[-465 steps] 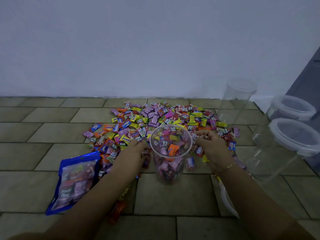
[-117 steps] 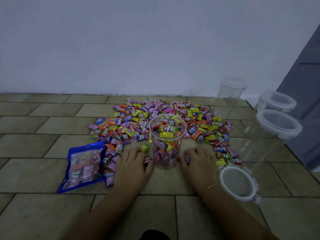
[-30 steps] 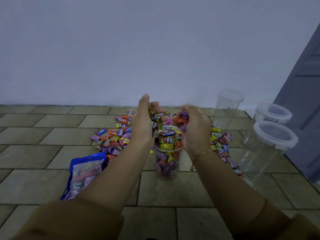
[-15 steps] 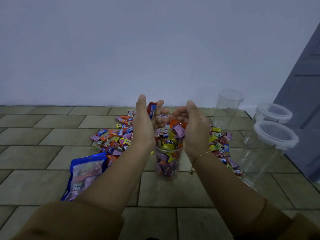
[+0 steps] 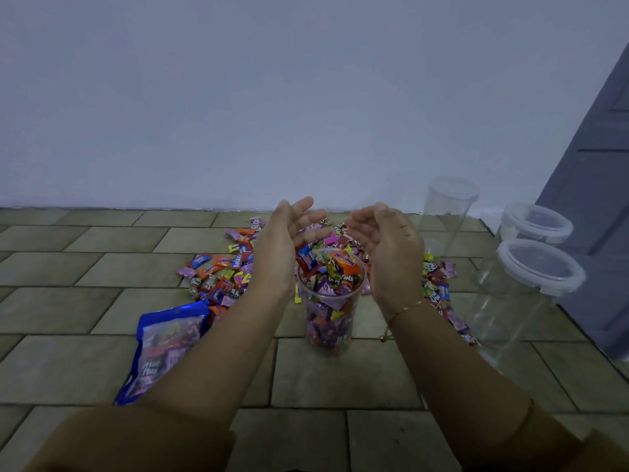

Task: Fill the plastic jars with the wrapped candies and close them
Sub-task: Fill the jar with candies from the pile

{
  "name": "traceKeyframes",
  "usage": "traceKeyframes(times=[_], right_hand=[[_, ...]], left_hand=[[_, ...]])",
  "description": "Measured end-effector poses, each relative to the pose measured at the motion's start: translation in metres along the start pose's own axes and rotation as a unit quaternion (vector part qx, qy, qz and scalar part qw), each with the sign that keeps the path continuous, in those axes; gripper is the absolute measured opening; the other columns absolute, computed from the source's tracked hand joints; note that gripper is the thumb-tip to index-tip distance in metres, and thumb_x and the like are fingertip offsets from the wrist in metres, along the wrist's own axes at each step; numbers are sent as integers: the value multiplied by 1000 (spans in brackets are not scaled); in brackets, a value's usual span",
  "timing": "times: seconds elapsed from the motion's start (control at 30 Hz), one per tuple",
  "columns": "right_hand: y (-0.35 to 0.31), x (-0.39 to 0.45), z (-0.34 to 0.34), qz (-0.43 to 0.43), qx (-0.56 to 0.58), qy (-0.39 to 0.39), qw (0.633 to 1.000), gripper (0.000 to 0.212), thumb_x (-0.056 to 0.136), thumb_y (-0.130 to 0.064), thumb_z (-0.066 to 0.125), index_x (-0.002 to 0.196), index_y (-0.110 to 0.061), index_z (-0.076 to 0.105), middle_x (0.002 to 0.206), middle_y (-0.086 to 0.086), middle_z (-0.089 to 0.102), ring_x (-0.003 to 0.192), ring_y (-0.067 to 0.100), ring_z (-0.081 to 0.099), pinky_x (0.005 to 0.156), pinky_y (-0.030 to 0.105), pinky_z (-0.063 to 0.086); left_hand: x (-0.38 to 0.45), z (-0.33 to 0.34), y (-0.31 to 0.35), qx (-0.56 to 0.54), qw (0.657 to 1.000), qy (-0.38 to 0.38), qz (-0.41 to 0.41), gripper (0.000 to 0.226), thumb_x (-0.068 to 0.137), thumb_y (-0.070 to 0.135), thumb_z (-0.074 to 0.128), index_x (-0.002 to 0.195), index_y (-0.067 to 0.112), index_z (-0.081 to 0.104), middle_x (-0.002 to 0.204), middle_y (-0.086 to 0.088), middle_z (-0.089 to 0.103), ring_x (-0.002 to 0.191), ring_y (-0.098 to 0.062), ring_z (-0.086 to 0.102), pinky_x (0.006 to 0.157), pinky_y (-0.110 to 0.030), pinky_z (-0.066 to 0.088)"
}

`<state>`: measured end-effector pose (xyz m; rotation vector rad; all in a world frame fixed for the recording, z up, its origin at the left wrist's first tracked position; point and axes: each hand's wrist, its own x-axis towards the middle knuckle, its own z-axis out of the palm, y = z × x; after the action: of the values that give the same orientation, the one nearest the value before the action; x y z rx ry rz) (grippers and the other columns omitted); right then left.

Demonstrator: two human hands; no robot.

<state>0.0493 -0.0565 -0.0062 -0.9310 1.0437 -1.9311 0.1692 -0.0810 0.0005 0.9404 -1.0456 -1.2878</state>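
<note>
With left hand (image 5: 277, 247) and right hand (image 5: 391, 248) cupped apart, fingers relaxed and empty, over the heaped clear plastic jar (image 5: 329, 301) standing between them, overfilled wrapped candies (image 5: 335, 264) may spill or block the lid.

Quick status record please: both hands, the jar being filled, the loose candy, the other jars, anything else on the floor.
left hand: open, palm inward, above the jar's left rim
right hand: open, cupped, above the right rim
center jar: upright, no lid, candies heaped to the rim
candy pile: spread on the tiles behind the jar
empty jars: one lidless by the wall, two lidded at right
blue bag: lying left of the jar
</note>
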Motion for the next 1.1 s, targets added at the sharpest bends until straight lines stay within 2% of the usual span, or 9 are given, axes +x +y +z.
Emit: traceKeyframes(times=[0.13, 0.2, 0.33, 0.43, 0.5, 0.7, 0.8, 0.93, 1.1], right_hand=[[-9, 0, -25, 1, -213, -87, 973, 16, 91, -15, 56, 86, -23, 70, 88, -6, 71, 86, 12, 65, 74, 22, 52], [-14, -3, -36, -8, -329, -162, 930, 15, 90, -20, 60, 99, -26, 70, 97, -13, 68, 92, 8, 64, 76, 16, 50], [-18, -15, -36, -101, -444, -303, 837, 26, 91, -26, 60, 115, -17, 68, 102, -23, 60, 97, -13, 50, 84, -3, 32], [-7, -20, -32, -117, -554, -330, 755, 47, 90, -46, 50, 127, -20, 58, 131, -10, 56, 130, 8, 38, 110, 22, 26], [-3, -20, -31, -108, -599, -323, 725, 54, 88, -52, 41, 130, -23, 56, 137, -9, 52, 138, 17, 30, 114, 39, 24], [1, -22, -30, -106, -634, -311, 700, 62, 83, -55, 26, 128, -28, 57, 136, -12, 53, 141, 18, 25, 112, 46, 23], [0, -24, -29, -120, -594, -297, 738, 51, 88, -49, 35, 123, -24, 62, 133, -7, 57, 138, 19, 30, 115, 33, 19], [-8, -27, -32, -139, -520, -302, 787, 32, 98, -28, 45, 122, -17, 63, 137, 0, 53, 129, 3, 29, 99, 1, 7], [-7, -36, -25, -240, -499, -258, 791, 35, 92, -27, 45, 109, -10, 70, 117, 6, 66, 105, -11, 31, 99, -2, 10]], left_hand=[[-19, -22, 1, 229, 972, -22, 54, 26, 98, 36, 43, 110, 28, 65, 105, 16, 67, 89, 12, 59, 80, -21, 46], [-28, -35, -1, 347, 930, -49, 108, 28, 95, 35, 51, 120, 30, 62, 114, 23, 58, 95, 23, 48, 90, -7, 40], [-41, -43, -9, 460, 866, -82, 176, 39, 93, 36, 57, 130, 25, 56, 121, 26, 42, 114, 20, 35, 114, -23, 17], [-42, -43, -16, 477, 842, -109, 227, 44, 92, 42, 47, 131, 22, 55, 131, 20, 44, 114, 34, 20, 114, -24, 3], [-38, -45, -20, 528, 800, -115, 263, 52, 92, 49, 31, 130, 25, 57, 131, 12, 57, 129, 11, 32, 117, -31, -8], [-39, -41, -13, 642, 706, -104, 281, 66, 88, 52, 9, 131, 32, 55, 127, 9, 62, 138, -8, 33, 114, -38, -19], [-36, -41, -14, 626, 723, -128, 261, 66, 87, 53, 8, 136, 33, 47, 132, 13, 56, 138, -6, 31, 115, -39, -18], [-39, -53, -15, 502, 818, -93, 264, 46, 95, 39, 35, 138, 29, 45, 133, 21, 44, 130, 1, 35, 117, -36, 11], [-50, -76, -14, 446, 875, -49, 180, 37, 99, 33, 42, 136, 32, 46, 126, 25, 42, 115, 10, 37, 93, -21, 34]])
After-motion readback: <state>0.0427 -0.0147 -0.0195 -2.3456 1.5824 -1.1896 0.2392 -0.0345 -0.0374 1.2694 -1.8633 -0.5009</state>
